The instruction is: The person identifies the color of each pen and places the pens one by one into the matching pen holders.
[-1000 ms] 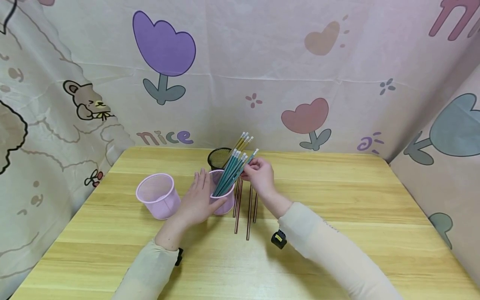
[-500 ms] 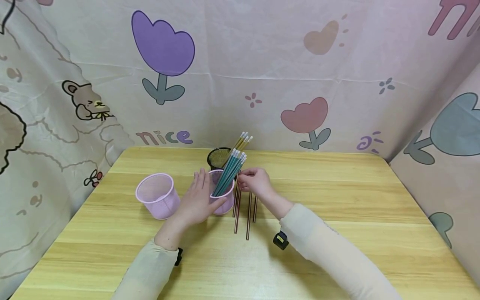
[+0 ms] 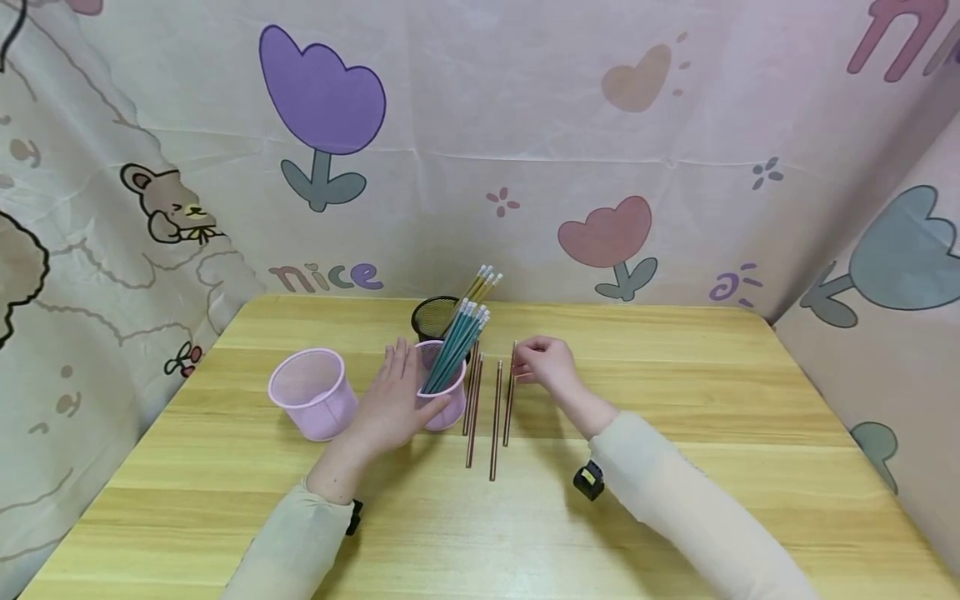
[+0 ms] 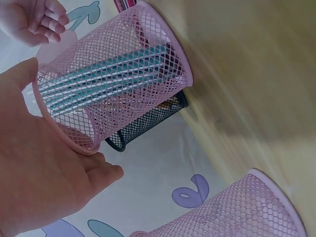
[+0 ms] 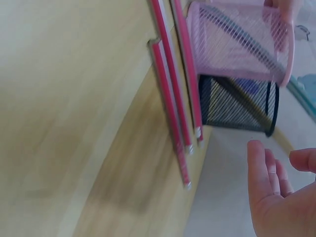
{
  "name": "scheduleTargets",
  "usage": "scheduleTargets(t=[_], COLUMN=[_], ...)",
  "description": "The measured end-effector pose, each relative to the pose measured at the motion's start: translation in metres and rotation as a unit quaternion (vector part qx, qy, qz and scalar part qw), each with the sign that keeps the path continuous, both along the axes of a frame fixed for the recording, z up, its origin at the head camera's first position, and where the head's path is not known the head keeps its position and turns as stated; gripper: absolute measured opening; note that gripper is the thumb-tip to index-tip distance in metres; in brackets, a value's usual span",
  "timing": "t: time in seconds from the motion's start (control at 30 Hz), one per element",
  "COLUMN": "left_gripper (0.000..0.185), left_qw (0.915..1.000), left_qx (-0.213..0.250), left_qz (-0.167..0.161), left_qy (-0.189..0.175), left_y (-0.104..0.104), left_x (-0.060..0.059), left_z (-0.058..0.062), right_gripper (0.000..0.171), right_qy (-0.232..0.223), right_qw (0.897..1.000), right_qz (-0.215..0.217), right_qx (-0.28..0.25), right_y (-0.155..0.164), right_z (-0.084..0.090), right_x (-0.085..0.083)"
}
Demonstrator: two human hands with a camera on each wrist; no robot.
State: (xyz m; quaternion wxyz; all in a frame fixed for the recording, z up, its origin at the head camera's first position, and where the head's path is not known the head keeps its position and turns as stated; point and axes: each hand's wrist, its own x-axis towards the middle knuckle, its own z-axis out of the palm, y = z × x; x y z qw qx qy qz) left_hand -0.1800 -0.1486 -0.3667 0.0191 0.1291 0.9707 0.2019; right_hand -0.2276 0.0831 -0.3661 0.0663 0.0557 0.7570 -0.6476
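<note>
My left hand [image 3: 392, 393] grips a pink mesh cup [image 3: 447, 410] near the table's middle, thumb on its right side and fingers on its left. The left wrist view shows the left hand [image 4: 42, 173] at the rim of that cup [image 4: 113, 89]. Several teal pencils [image 3: 459, 348] stand slanted in it. My right hand [image 3: 542, 363] hovers at the far end of the rightmost of several red pencils [image 3: 495, 417] lying beside the cup. In the right wrist view my right hand [image 5: 276, 197] is relaxed and holds nothing, apart from the red pencils [image 5: 173, 108].
A black mesh cup [image 3: 433, 317] with yellow pencils [image 3: 482, 286] stands just behind the pink one. An empty pink mesh cup [image 3: 311, 393] sits to the left. The wooden table [image 3: 675, 417] is walled in by printed cloth on three sides.
My right hand let go of a teal pencil, now standing in the pink cup, then moved right and down to the red pencils. My left hand stayed on the cup.
</note>
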Motion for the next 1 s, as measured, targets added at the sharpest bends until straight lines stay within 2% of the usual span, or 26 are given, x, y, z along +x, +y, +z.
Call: scheduleTargets(t=[0.3, 0.67, 0.83, 1.0], left_gripper=[0.093, 0.097, 0.103, 0.104], left_qw=[0.9993, 0.999, 0.9989, 0.9981], left_qx=[0.014, 0.013, 0.017, 0.0], left_qz=[0.006, 0.014, 0.017, 0.031], left_qy=[0.035, 0.041, 0.041, 0.054], left_y=[0.001, 0.001, -0.005, -0.023], left_x=[0.001, 0.001, 0.004, 0.007], left_z=[-0.005, -0.003, 0.007, 0.026], right_gripper=[0.026, 0.024, 0.025, 0.027], right_qy=[-0.001, -0.003, -0.003, -0.002], right_qw=[1.0, 1.0, 1.0, 1.0], right_qz=[-0.01, -0.015, -0.019, -0.024], right_qx=[0.008, 0.013, 0.017, 0.015], right_y=[0.022, 0.034, 0.04, 0.047], right_z=[-0.004, -0.005, -0.005, -0.005], right_x=[-0.001, 0.001, 0.002, 0.001])
